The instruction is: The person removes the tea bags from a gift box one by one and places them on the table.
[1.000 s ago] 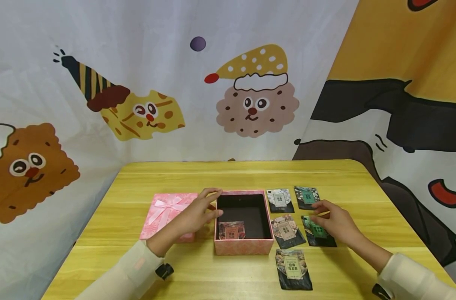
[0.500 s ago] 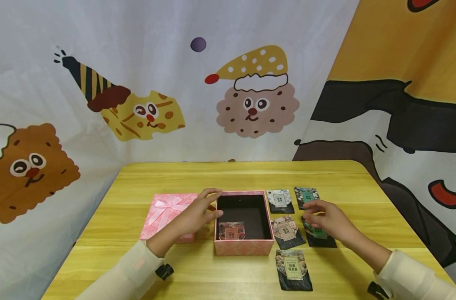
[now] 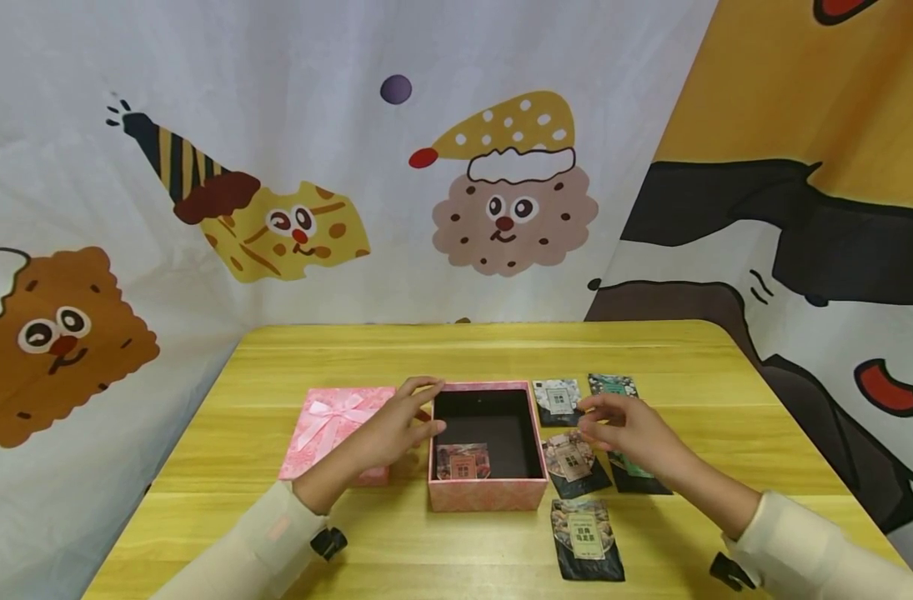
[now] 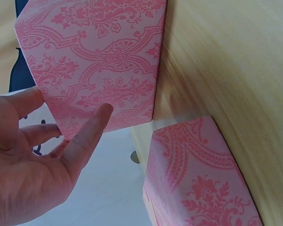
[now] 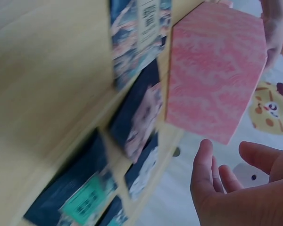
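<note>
A pink patterned gift box [image 3: 489, 494] stands uncovered on the table, with a red-labelled tea sachet [image 3: 464, 462] inside against its front wall. My left hand [image 3: 396, 425] touches the box's left side. In the left wrist view, one fingertip [image 4: 104, 110] lies against the wall and others are at its edge. My right hand [image 3: 632, 429] hovers with nothing in it, fingers loosely bent, near the white-labelled sachet [image 3: 555, 402] and over the pinkish-beige one [image 3: 572, 461]. Two green-labelled sachets, the back one [image 3: 612, 383] and the front one [image 3: 636, 475], are partly hidden by it.
The pink lid [image 3: 336, 417] with a ribbon bow sits left of the box, partly behind the left forearm. A sachet with a yellow-green label [image 3: 587, 537] lies nearest the front of the wooden table [image 3: 426, 350]. A cartoon-print cloth [image 3: 313, 100] hangs behind.
My right hand has moved left from the green-labelled sachets toward the white-labelled one. My left hand, the box and the sachets stay where they were.
</note>
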Motion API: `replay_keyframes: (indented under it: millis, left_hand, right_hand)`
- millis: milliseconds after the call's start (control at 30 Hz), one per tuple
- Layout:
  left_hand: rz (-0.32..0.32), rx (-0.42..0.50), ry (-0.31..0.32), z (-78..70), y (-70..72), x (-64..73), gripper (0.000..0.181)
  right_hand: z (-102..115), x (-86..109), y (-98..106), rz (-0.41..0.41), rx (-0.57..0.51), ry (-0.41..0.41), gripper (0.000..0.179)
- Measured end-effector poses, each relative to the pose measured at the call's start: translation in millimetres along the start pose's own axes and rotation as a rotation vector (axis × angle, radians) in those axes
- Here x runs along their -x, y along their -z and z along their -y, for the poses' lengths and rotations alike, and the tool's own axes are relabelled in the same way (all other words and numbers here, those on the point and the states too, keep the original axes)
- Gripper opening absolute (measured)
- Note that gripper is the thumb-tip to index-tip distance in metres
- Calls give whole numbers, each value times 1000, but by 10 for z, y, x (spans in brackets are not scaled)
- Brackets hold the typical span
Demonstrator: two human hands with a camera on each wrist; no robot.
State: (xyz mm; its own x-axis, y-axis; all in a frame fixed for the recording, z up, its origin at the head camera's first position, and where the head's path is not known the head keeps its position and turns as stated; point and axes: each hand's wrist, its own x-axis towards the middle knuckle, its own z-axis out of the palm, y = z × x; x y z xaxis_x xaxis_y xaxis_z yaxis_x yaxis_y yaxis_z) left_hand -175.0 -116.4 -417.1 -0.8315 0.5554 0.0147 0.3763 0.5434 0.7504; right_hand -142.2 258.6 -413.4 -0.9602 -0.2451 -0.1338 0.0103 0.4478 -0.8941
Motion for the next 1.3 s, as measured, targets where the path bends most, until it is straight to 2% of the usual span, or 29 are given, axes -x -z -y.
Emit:
replay_keyframes:
  millis: [133,467,733,1000,1300]
  left_hand:
    - [4,10,2,-11,1,3,64]
    - [4,4,2,-10,-4,2,64]
    - [6,16,-6,-3,-5,2,64]
    - [2,-12,-8,4,-1,3,64]
    - [3,-5,-5,2,1,4,63]
  right_hand:
    - [90,-35,-86,32,-65,18,49]
    - [286,-91,-241,72,-115,22,48]
    - [373,-135,-334,86,-115,47,45]
    - [445,-151,-368,88,-117,53,43]
    - [550,-195,-460,129,-164,35,43]
